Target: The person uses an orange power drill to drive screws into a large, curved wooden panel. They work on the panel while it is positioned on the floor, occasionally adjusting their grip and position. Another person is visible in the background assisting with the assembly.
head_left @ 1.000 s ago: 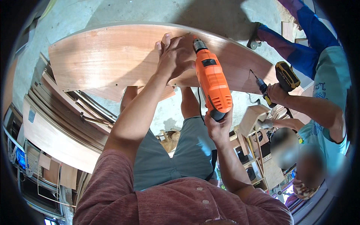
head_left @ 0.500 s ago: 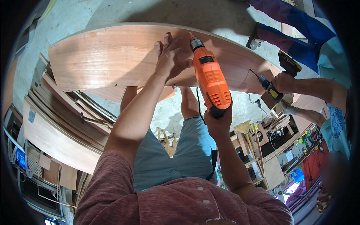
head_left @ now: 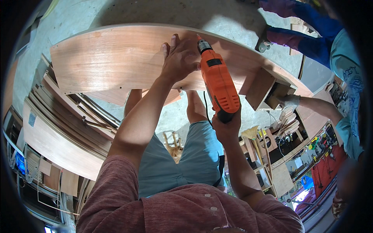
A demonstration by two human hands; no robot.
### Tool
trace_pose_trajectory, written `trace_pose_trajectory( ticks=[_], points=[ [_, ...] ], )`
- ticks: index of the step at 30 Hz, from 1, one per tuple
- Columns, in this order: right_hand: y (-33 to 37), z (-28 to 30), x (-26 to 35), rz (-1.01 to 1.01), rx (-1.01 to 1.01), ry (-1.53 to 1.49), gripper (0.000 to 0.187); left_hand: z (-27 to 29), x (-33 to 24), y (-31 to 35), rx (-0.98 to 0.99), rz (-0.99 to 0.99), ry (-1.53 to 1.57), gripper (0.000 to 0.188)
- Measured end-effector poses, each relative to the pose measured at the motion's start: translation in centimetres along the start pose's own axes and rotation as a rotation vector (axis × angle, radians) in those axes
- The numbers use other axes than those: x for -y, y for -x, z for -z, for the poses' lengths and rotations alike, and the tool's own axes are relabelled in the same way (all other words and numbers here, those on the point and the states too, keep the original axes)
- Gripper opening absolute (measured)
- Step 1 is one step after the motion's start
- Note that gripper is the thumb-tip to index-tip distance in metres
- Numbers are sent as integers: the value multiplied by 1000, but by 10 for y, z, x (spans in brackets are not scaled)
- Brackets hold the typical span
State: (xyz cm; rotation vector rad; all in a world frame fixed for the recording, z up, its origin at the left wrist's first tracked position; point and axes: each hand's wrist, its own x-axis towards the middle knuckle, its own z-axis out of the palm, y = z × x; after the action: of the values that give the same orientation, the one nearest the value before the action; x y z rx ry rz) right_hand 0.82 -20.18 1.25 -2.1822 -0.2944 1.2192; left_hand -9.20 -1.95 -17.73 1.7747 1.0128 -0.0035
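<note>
A long curved wooden panel [head_left: 105, 58] lies before me, with small dark holes near its lower edge and left end. My left hand [head_left: 179, 58] rests on its face, fingers spread, just left of the drill's chuck. An orange corded power drill [head_left: 219, 77] is in my right hand [head_left: 228, 126], which wraps round the black rear grip. The drill points away from me, its tip near the panel's far edge; whether the tip touches the wood I cannot tell. The black cord hangs beside the grip.
At right, a co-worker's gloved hand [head_left: 290, 101] is at an open wooden box [head_left: 268, 91] by the panel. Stacked curved boards [head_left: 62, 136] stand at left. Below, between my legs, is a dog [head_left: 175, 149]. A broom head [head_left: 250, 133] and a cluttered tool bench [head_left: 311, 155] sit at right.
The co-worker's cordless drill has left view, and a wooden box now shows at the panel's right end with their gloved hand. The dog has shifted. My hands and drill stay nearly still.
</note>
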Motion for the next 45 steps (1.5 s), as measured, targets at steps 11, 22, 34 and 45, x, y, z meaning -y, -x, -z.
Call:
trace_pose_trajectory(
  ticks=[11, 22, 34, 45],
  points=[
    [-3, 2, 24, 85, 22, 149, 84, 10, -8, 1, 7, 2, 53, 52],
    [-2, 2, 27, 75, 41, 108, 82, 11, -9, 1, 38, 18, 77, 49],
    [-1, -2, 23, 62, 7, 129, 83, 10, -8, 2, 47, 20, -3, 49],
    [0, -2, 22, 74, 2, 153, 88, -6, 5, -1, -9, -5, 45, 47]
  ],
)
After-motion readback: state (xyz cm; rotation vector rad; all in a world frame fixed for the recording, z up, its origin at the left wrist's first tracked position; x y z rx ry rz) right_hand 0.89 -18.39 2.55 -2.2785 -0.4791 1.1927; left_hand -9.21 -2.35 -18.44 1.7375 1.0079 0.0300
